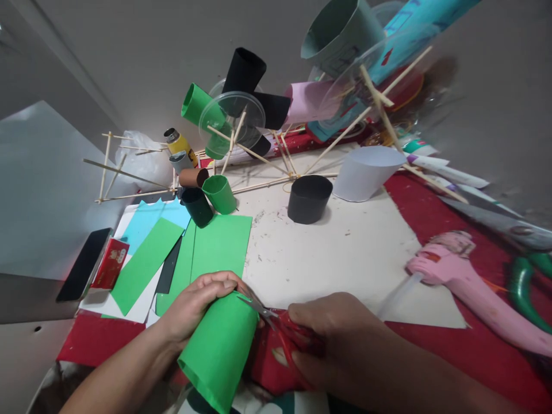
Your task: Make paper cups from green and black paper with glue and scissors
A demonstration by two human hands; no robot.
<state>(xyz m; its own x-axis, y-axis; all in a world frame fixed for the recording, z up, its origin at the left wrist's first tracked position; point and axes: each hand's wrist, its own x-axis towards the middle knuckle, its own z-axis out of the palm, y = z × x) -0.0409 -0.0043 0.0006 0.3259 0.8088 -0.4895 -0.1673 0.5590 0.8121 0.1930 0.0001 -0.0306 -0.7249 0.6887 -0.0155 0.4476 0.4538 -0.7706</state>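
My left hand (196,302) is wrapped round a green paper roll (218,351) at the near edge, fingers curled over its top. My right hand (334,336) grips red-handled scissors (276,325). The metal blades point left and touch the upper rim of the green roll. Flat green paper sheets (207,247) lie just beyond my left hand.
Beyond stand a black paper cylinder (309,198), a white cone (366,171), small green and black tubes (211,198) and a stick-and-tube structure (239,115). A phone (84,271) and a red box (110,263) lie left. A pink glue gun (457,276) lies right.
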